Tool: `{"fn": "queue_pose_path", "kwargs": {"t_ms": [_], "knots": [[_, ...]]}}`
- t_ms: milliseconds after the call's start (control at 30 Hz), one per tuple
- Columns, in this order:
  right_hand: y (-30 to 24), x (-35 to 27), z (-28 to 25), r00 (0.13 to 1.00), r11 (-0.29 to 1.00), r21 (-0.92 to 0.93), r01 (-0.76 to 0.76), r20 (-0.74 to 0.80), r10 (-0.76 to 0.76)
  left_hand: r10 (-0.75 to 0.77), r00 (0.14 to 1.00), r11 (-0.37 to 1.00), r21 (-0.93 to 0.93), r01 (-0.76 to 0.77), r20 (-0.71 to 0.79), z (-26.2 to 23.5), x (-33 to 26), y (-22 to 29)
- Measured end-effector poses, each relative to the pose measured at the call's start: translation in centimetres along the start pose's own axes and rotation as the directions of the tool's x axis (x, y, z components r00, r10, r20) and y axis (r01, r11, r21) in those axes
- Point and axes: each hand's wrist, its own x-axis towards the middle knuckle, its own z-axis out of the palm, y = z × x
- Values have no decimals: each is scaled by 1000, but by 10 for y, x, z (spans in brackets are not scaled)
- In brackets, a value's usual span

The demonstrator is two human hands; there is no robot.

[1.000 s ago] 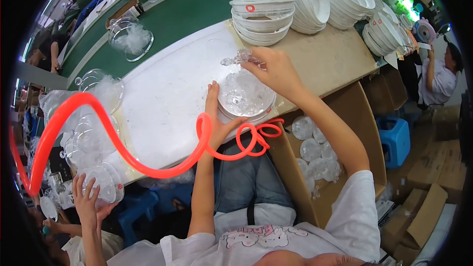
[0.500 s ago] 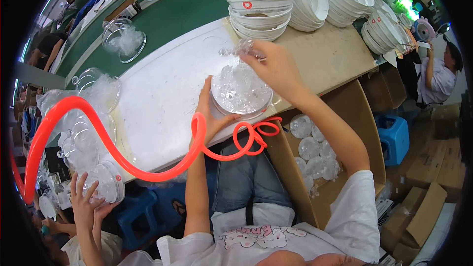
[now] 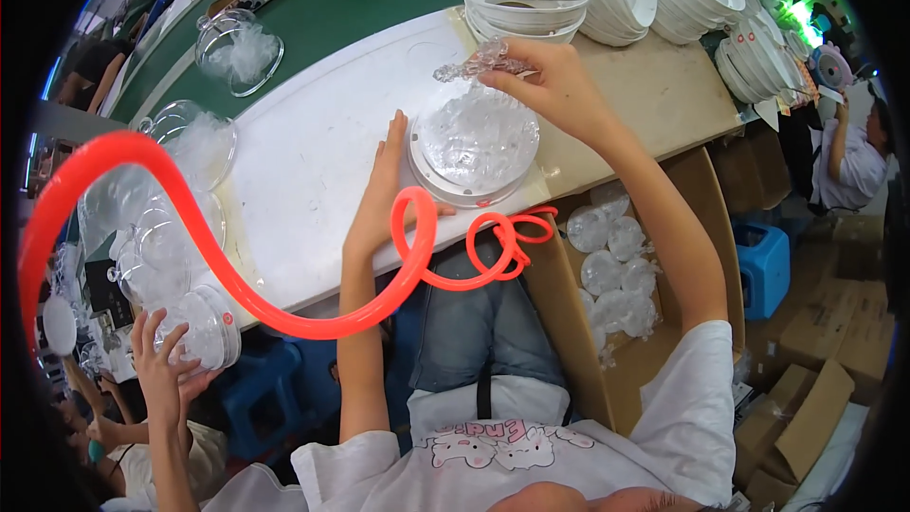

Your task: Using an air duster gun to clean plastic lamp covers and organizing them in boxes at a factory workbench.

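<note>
A round white ring base (image 3: 438, 184) lies on the white tabletop before me, its middle filled with clear, crinkled plastic (image 3: 479, 137). Beside its left edge is my left hand (image 3: 379, 199), fingers stretched out and thumb apart; whether it touches the rim I cannot tell. Over the far side of the base, my right hand (image 3: 559, 85) pinches a clear, knobbly piece of crumpled plastic (image 3: 488, 60) between thumb and fingers. The fingertips are partly hidden by that piece.
Stacks of white rings (image 3: 526, 9) stand at the far right. An open cardboard box (image 3: 588, 346) at my right holds clear plastic balls (image 3: 600, 272). Clear domes (image 3: 242, 57) sit left. A red coiled tube (image 3: 322, 324) crosses the view. Another person's hands (image 3: 163, 370) hold a similar base.
My left hand has drawn back from the base's left rim. My right hand still grips the clear piece. The plastic inside the base looks flatter, and the whole view has shifted slightly.
</note>
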Motion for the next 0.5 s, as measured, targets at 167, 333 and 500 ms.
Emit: {"fn": "queue_pose_path", "kwargs": {"t_ms": [167, 333, 500], "knots": [[-2, 5, 10, 994, 999, -46, -25, 104, 30, 47, 996, 981, 191, -32, -77, 4, -3, -8], [0, 9, 17, 997, 998, -57, 5, 76, -1, 13, 997, 989, 147, -1, -76, 3, -1, 0], [3, 8, 17, 996, 997, -60, 55, 74, -50, -12, 998, 988, 153, 22, -62, 3, 0, -2]]}}
